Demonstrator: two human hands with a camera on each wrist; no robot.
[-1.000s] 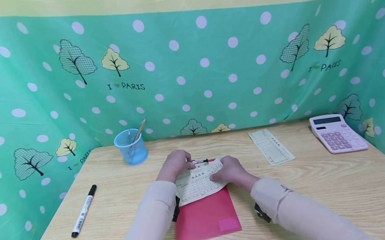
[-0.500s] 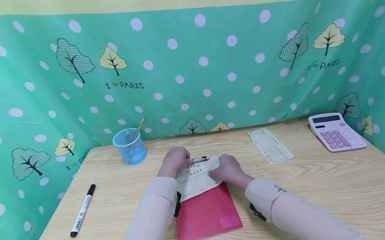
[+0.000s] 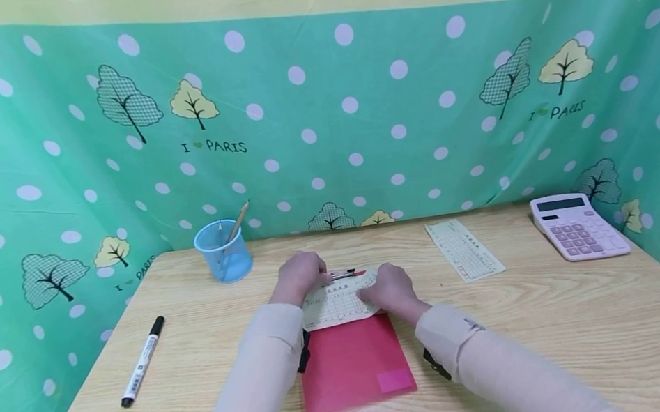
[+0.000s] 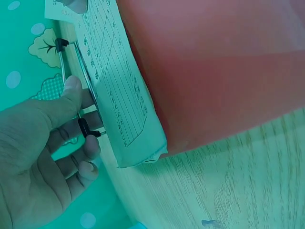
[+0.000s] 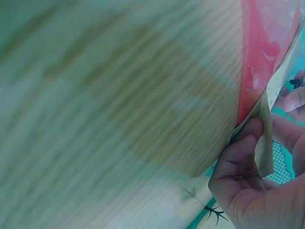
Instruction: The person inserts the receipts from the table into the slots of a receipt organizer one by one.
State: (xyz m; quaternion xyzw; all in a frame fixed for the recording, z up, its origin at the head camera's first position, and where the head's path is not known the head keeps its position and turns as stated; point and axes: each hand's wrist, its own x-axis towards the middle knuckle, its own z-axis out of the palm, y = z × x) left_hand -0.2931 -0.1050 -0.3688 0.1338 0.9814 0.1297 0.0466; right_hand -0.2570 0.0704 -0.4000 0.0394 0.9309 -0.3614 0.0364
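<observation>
A red folder (image 3: 353, 368) lies at the middle of the table, with a pink label near its lower right corner. Over its far end sits a printed paper form (image 3: 336, 305). My left hand (image 3: 300, 277) grips a metal wire clip (image 4: 86, 69) with black end pieces at the folder's far edge. In the left wrist view the thumb (image 4: 71, 90) is on the wire, with fingers behind it. My right hand (image 3: 391, 292) pinches the right side of the form, which bends up between thumb and fingers in the right wrist view.
A blue mesh pen cup (image 3: 225, 252) with pencils stands at the back left. A black-capped marker (image 3: 143, 362) lies at the left. Another printed form (image 3: 465, 250) and a pink calculator (image 3: 580, 227) lie at the back right. A green curtain (image 3: 318, 123) hangs behind the table.
The form has slid away from me toward the clip, baring more of the red folder, and its near edge is now nearly level. Both hands keep their hold; the right has shifted slightly away.
</observation>
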